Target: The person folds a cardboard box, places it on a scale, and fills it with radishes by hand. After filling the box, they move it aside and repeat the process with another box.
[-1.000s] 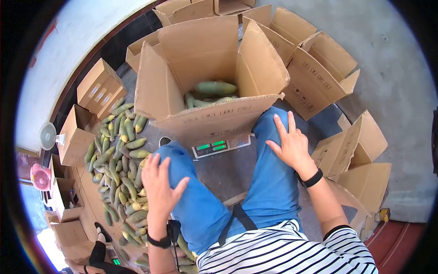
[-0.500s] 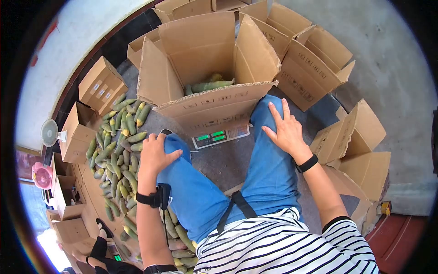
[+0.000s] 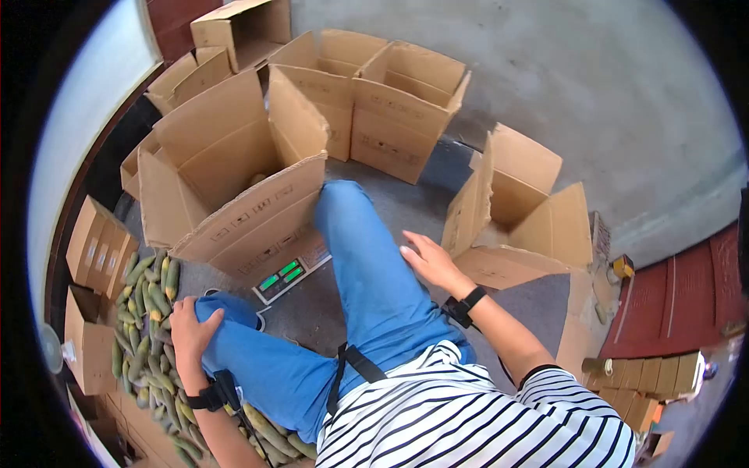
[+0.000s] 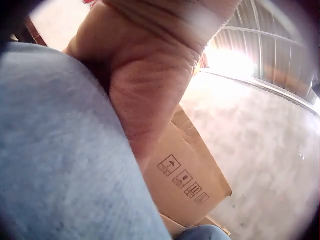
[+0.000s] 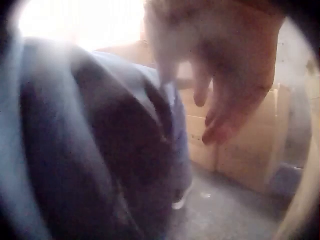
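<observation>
My left hand (image 3: 193, 327) rests on the left knee in blue trousers (image 3: 257, 351), holding nothing. The left wrist view shows its palm edge (image 4: 150, 95) against the cloth. My right hand (image 3: 431, 261) hovers beside the right thigh, its fingers loose; in the right wrist view those fingers (image 5: 220, 131) hang with nothing in them. In front of the knees a tall open carton (image 3: 253, 222) stands on a scale (image 3: 295, 279) with a lit green display. Most of the carton's inside is hidden by its front wall.
Long green and yellowish cucumber-like vegetables (image 3: 148, 343) lie heaped left of the legs. Open cartons (image 3: 402, 117) stand behind the scale, and another open carton (image 3: 515, 226) stands to the right. Smaller boxes (image 3: 97, 249) line the left wall. A red door (image 3: 679, 288) is at far right.
The head view has swung right, so the carton and heap sit further left. My right hand has come off the right knee and drawn back beside the thigh. The left hand stays on its knee.
</observation>
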`<state>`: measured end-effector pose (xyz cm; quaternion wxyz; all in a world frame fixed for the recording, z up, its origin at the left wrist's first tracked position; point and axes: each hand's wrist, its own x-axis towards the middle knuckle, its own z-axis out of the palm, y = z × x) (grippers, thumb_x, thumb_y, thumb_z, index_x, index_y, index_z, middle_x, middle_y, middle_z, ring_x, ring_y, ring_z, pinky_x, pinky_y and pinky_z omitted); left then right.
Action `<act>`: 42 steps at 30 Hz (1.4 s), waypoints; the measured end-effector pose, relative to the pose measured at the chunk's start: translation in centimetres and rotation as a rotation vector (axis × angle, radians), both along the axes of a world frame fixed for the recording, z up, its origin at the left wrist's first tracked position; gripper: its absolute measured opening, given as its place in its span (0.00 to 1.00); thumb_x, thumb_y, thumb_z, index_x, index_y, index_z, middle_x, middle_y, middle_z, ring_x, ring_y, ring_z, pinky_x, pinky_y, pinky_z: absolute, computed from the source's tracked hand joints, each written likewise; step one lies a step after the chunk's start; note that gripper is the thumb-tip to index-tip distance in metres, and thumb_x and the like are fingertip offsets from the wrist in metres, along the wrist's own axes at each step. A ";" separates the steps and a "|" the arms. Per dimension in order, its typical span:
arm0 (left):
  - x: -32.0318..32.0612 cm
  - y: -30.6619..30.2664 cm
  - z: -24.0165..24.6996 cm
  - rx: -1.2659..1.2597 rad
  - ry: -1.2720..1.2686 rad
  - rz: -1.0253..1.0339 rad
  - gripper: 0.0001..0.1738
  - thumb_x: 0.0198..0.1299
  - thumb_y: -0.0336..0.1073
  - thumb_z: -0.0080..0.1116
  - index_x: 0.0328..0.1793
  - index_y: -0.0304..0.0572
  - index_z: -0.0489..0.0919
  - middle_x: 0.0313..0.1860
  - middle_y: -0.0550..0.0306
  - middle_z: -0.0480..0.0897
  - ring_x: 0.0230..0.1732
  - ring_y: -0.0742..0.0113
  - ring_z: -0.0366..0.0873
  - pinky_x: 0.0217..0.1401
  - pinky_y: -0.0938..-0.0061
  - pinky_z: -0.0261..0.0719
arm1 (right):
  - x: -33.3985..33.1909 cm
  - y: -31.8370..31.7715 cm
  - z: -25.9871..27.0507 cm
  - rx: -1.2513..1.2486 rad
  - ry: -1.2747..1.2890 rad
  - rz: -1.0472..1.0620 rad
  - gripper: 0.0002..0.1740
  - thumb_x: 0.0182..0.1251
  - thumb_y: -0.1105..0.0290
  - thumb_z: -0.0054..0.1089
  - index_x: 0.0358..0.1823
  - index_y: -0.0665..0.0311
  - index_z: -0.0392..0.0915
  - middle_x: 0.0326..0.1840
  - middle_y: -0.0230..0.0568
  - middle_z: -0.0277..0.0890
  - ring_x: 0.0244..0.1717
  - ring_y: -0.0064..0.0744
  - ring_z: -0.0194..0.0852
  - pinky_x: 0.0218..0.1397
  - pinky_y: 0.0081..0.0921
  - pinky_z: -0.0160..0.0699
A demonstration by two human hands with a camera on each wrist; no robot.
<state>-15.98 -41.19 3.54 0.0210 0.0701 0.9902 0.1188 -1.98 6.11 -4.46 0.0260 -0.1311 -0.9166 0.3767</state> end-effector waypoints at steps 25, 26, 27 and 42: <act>0.4 0.4 0.2 -0.029 -0.020 0.012 0.36 0.46 0.46 0.73 0.61 0.41 0.74 0.57 0.43 0.75 0.59 0.40 0.71 0.62 0.54 0.72 | -0.1 22.2 4.2 0.161 -0.245 -0.614 0.22 0.58 0.62 0.54 0.41 0.79 0.81 0.35 0.64 0.83 0.48 0.59 0.83 0.53 0.42 0.78; 0.4 0.5 0.4 -0.036 -0.051 0.026 0.36 0.46 0.46 0.73 0.61 0.41 0.74 0.58 0.44 0.75 0.59 0.40 0.71 0.62 0.54 0.71 | 1.1 24.4 3.4 0.156 -0.223 -0.655 0.20 0.58 0.64 0.56 0.41 0.78 0.82 0.36 0.60 0.84 0.46 0.53 0.84 0.51 0.41 0.79; 0.3 0.4 0.3 -0.037 -0.055 0.026 0.36 0.46 0.46 0.73 0.61 0.41 0.74 0.58 0.44 0.75 0.59 0.40 0.71 0.62 0.54 0.71 | 2.6 27.1 2.2 0.150 -0.200 -0.695 0.19 0.59 0.66 0.58 0.42 0.77 0.82 0.37 0.56 0.85 0.44 0.48 0.85 0.48 0.39 0.79; 1.7 0.2 -0.2 -0.082 0.036 0.068 0.37 0.45 0.40 0.72 0.62 0.37 0.72 0.63 0.41 0.71 0.63 0.40 0.67 0.68 0.55 0.66 | 10.1 41.2 9.5 -0.315 0.554 -1.088 0.14 0.66 0.67 0.63 0.47 0.69 0.82 0.44 0.40 0.83 0.42 0.33 0.81 0.45 0.29 0.80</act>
